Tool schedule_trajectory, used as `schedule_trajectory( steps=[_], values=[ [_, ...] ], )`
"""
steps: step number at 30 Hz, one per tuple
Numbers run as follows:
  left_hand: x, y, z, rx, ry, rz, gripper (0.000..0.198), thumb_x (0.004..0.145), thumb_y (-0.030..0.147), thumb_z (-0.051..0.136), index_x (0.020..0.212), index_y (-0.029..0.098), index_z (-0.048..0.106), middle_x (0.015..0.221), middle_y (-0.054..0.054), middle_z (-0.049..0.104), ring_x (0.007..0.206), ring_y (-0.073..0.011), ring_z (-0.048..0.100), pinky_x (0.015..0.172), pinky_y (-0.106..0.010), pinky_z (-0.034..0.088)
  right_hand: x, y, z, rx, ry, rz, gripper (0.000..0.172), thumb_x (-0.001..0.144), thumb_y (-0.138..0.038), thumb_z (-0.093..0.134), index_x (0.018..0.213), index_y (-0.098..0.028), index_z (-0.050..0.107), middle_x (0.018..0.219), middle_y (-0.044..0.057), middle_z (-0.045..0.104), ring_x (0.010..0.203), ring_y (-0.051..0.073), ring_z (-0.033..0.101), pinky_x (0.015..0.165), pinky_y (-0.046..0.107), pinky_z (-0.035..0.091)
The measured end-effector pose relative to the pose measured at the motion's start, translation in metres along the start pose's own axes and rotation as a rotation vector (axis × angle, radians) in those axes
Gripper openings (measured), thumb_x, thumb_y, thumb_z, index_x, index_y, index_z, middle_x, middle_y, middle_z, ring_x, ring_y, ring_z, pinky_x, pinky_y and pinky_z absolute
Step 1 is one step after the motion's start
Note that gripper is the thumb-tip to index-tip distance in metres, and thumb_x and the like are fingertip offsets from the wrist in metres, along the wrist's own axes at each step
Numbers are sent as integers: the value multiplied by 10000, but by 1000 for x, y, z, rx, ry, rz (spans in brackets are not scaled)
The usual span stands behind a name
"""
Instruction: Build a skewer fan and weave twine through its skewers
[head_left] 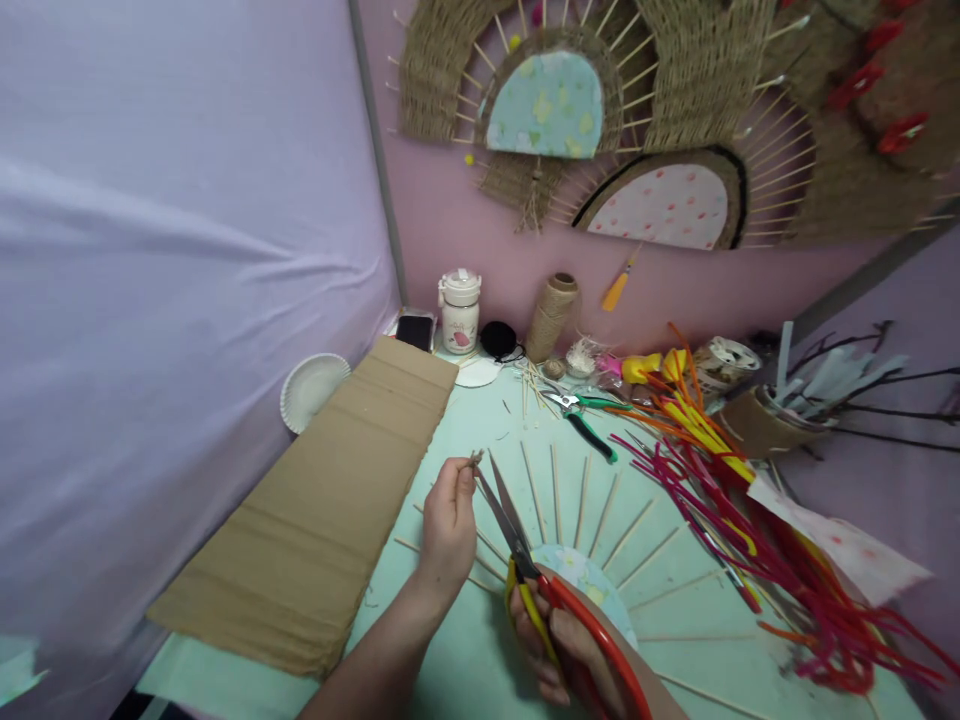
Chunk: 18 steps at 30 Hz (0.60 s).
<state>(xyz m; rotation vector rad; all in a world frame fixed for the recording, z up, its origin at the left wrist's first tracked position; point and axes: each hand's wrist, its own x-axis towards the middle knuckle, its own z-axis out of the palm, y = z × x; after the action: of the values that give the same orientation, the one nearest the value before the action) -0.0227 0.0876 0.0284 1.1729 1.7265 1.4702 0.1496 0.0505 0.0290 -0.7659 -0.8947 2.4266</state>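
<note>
My left hand (450,515) is closed in a pinch on a short bit of brown twine (475,459), whose frayed end sticks out past the fingertips. My right hand (559,640) grips a pair of scissors (517,537) by one red and one yellow handle. The scissor blades are parted, their tips close beside the twine and my left fingers. Below both hands lies a round patterned disc (581,568) in pale blue and yellow. Thin wooden sticks (585,500) fan out from it like rays, and my forearms hide part of it.
A cardboard sheet (322,510) lies at the left, near a paper plate (315,392). Green-handled pruners (585,410), a twine spool (553,318) and a white jar (460,312) stand or lie behind. Red pipe cleaners (787,560) heap at the right. Woven fans (547,105) hang on the wall.
</note>
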Motion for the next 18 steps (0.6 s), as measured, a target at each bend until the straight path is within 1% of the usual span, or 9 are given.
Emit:
schedule_trajectory(
  steps=[5,8,13,16,18],
  values=[
    [-1,2,1,2,-27,22,271,953,375,341,874,195,527,703,11,508,648,-135,455,608,-248,346,0,1,-1,-4,-8,-10,449,764,-591,629,902,-172,544,675,-40,397,507,43,334,434,175,258],
    [-2,4,0,56,-47,60,263,957,353,339,862,196,527,683,20,483,638,-132,442,613,-248,344,1,0,0,0,-7,-27,460,752,-601,636,893,-172,544,678,-33,417,500,44,340,426,180,259],
    [-5,4,1,108,-141,124,267,960,328,323,815,197,505,671,23,468,637,-132,440,617,-250,344,6,-7,1,30,-6,-50,500,716,-603,673,913,-162,541,687,-29,444,506,44,368,417,168,275],
    [-6,2,3,127,-189,148,270,956,324,318,773,202,474,665,20,465,634,-136,443,615,-255,343,6,-8,3,70,57,-36,491,726,-596,668,902,-156,540,647,-40,438,484,36,350,401,153,257],
    [-5,2,3,147,-201,152,273,954,321,316,746,206,451,656,20,456,627,-139,442,612,-258,342,6,-7,5,113,101,-51,466,753,-592,643,870,-154,537,599,-52,425,441,23,300,370,143,213]
  ],
)
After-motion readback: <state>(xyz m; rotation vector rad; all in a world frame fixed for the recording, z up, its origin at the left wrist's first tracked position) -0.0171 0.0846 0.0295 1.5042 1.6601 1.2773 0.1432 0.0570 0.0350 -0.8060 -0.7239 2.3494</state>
